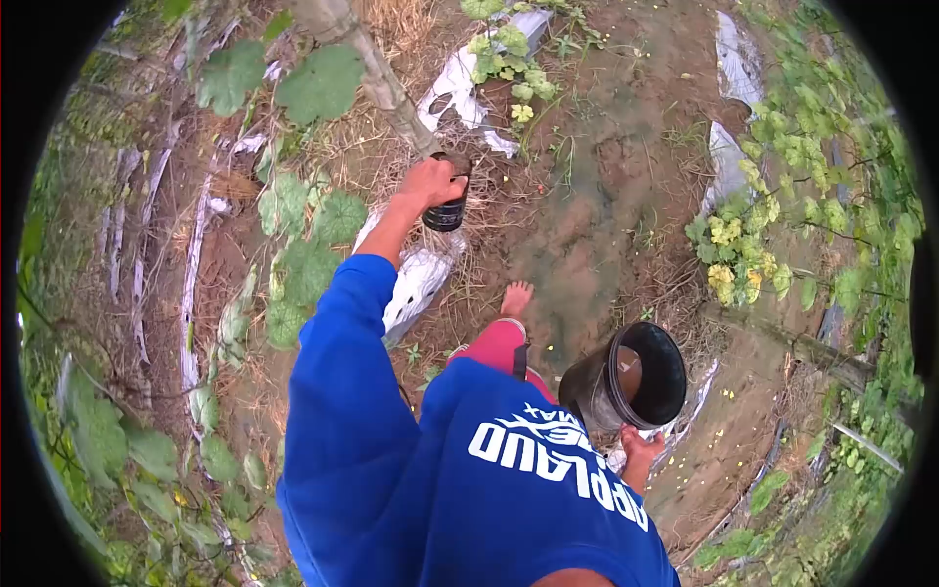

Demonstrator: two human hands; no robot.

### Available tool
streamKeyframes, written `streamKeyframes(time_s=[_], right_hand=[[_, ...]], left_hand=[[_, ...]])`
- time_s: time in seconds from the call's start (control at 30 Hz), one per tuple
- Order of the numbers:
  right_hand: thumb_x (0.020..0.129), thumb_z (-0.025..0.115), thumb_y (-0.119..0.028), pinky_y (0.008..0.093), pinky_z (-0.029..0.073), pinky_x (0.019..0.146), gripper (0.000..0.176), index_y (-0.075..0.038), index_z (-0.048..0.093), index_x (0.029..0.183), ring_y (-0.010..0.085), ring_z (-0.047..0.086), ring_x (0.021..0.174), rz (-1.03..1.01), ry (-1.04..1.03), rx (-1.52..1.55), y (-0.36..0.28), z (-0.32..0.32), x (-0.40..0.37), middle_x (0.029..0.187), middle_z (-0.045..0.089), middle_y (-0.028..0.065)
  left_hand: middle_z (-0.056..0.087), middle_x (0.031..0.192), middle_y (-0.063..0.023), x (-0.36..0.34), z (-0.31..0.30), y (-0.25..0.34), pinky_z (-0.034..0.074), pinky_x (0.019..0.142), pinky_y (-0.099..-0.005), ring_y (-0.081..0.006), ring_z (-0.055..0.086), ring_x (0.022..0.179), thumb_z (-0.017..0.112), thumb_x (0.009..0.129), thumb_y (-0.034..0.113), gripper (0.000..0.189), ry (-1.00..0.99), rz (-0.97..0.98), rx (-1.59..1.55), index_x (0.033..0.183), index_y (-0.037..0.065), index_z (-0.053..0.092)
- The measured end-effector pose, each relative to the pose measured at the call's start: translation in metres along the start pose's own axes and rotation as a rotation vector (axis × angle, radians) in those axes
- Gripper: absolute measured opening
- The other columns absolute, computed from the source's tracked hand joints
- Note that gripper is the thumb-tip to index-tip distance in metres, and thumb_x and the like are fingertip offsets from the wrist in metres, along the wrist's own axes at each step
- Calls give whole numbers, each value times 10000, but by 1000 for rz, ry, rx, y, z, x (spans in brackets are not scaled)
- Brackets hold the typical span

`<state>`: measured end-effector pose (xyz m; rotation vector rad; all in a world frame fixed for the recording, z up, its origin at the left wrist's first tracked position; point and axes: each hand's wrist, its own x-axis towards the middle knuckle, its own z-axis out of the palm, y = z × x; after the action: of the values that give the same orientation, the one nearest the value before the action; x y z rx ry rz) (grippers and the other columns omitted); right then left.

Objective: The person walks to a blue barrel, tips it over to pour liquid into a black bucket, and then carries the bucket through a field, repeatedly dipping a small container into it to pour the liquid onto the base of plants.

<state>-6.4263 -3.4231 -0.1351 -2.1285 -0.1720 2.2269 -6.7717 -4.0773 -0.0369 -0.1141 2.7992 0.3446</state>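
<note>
My left hand reaches forward with its fingers closed on a small black cup. The cup is beside the foot of a wooden post, above dry straw and soil. On my right, a large black bucket is tilted, its mouth turned partly toward me, with brownish liquid inside. My right hand is at the near side of the bucket's rim, fingers curled against it. The exact grip there is partly hidden.
Torn silver plastic sheeting covers the planting row. Leafy vines hang at left, and yellowing plants grow at right. A wet, muddy path runs ahead. My bare foot stands on it.
</note>
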Motion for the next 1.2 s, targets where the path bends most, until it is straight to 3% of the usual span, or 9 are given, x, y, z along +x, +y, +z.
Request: streamKeyframes(time_s=[0.3, 0.5, 0.6, 0.63, 0.67, 0.7, 0.87, 1.03, 1.2], right_hand=[[729, 530, -531, 372, 409, 669, 746, -12, 359, 1237, 262, 396, 883, -16, 68, 181, 20, 49, -20, 1130, 426, 156], [731, 532, -552, 368, 402, 670, 784, -15, 358, 1275, 276, 394, 918, 51, 166, 259, 27, 70, -9, 1159, 412, 167], [751, 490, -592, 397, 422, 696, 786, -36, 357, 1291, 288, 408, 934, 126, 45, 242, 27, 63, 22, 1197, 413, 168], [678, 566, -555, 418, 418, 694, 884, 72, 313, 1247, 269, 399, 800, 76, 15, 225, 29, 55, 38, 1041, 396, 209], [685, 556, -560, 420, 422, 693, 860, 49, 329, 1248, 277, 403, 799, 17, 3, 194, 32, 54, 41, 1040, 403, 202], [692, 546, -566, 422, 426, 693, 837, 25, 345, 1249, 285, 407, 798, -42, -6, 172, 42, 60, 42, 1040, 410, 195], [668, 570, -558, 391, 431, 662, 771, -44, 408, 1219, 298, 463, 853, 77, 31, 339, 62, 96, 27, 1079, 479, 136], [680, 583, -576, 362, 429, 717, 771, -78, 408, 1242, 246, 490, 921, 182, -8, 437, 62, 104, 37, 1149, 494, 73], [631, 609, -528, 348, 423, 700, 760, -77, 441, 1220, 266, 479, 922, 134, -46, 442, 69, 102, 52, 1132, 508, 86]], left_hand=[[642, 1120, -251, 195, -89, -6, 488, 916, -449, -377, 620, 1061, 524, 741, 476, 588, -161, -42, 107, 1037, -8, 676], [642, 1134, -240, 238, -151, 20, 495, 897, -432, -372, 629, 1039, 523, 726, 480, 615, -291, -123, 92, 1078, -2, 669], [644, 1065, -276, 234, -163, 31, 483, 877, -444, -387, 633, 1007, 534, 727, 491, 610, -216, -121, 76, 1036, -16, 675], [645, 1033, -290, 230, -165, 36, 478, 868, -452, -397, 634, 992, 535, 733, 496, 607, -214, -88, 72, 1026, -17, 673], [648, 970, -297, 230, -157, 31, 472, 844, -462, -420, 633, 957, 527, 758, 518, 599, -146, -129, 67, 985, -16, 675], [661, 825, -259, 233, -138, 13, 454, 727, -470, -373, 653, 812, 549, 762, 536, 580, 39, 30, -1, 845, -22, 688], [597, 733, -274, 189, -113, 58, 435, 692, -489, -452, 589, 732, 527, 896, 473, 514, 257, 27, -12, 796, -17, 642], [539, 664, -254, 167, -77, 110, 384, 624, -495, -434, 515, 639, 550, 913, 401, 476, 217, 152, -61, 727, -37, 557], [571, 659, -239, 177, -40, 161, 415, 621, -488, -423, 565, 643, 560, 903, 412, 469, -12, 256, -28, 710, -15, 576]])
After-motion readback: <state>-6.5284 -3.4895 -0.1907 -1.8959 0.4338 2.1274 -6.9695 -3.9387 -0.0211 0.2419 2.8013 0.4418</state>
